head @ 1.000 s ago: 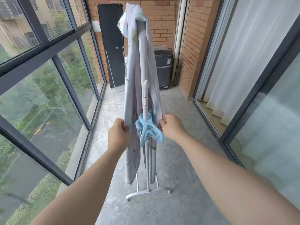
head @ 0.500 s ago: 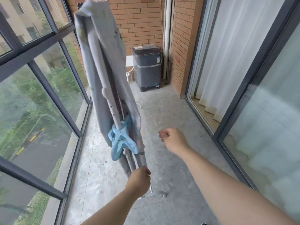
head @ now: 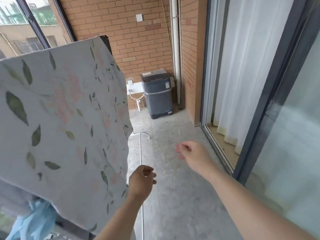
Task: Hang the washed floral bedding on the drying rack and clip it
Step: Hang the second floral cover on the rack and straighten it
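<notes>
The floral bedding [head: 65, 122], pale with green leaves and pink flowers, hangs draped over the drying rack and fills the left half of the view. Of the rack I see only a white floor bar [head: 140, 153] and its curved foot [head: 147, 135]. A light blue clip [head: 32, 222] shows blurred below the cloth at bottom left. My left hand [head: 142, 181] hovers just right of the bedding's lower edge, fingers loosely curled, holding nothing. My right hand [head: 192, 155] is further right over the floor, empty, fingers slightly apart.
A grey washing machine [head: 158, 94] stands against the brick wall [head: 131, 32] at the back. A sliding glass door with white curtain [head: 251, 66] runs along the right. Windows [head: 26, 23] line the left. The concrete floor [head: 181, 187] stretches between rack and door.
My view has swung around to the bedding's broad side. My left hand has let go of the rack's lower part and risen. My right hand stays empty, further right.
</notes>
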### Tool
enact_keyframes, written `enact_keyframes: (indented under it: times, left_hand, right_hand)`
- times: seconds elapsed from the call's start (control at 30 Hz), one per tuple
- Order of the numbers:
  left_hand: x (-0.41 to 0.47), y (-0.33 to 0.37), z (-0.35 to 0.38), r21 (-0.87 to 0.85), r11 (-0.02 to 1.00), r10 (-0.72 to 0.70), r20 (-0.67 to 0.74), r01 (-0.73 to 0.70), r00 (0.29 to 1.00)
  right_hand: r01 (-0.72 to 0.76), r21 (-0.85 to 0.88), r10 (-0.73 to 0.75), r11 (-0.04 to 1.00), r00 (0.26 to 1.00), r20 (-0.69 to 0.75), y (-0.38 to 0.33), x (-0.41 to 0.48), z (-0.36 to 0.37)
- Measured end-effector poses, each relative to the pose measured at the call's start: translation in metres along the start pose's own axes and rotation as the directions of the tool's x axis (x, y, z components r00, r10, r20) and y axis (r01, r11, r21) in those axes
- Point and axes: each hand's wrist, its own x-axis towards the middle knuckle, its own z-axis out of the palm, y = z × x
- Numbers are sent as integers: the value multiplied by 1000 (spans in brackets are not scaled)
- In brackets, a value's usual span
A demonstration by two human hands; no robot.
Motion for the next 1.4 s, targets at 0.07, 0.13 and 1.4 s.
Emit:
enact_keyframes:
  times: [0.07,0.13,1.4]
  left_hand:
    - [12,26,13,-19,1000,5,-56,-6,998]
    - [24,44,22,-24,1000,-15,-104,12,995]
    - [832,373,162,-142,983,42,-461,-120,886]
  right_hand:
    - [7,15,-7,1000,1000,17,0,27,-24]
    - [12,30,-14,999,998,53,2,53,-35]
    - [129,13,-127,992,957,260,-10,969,-63]
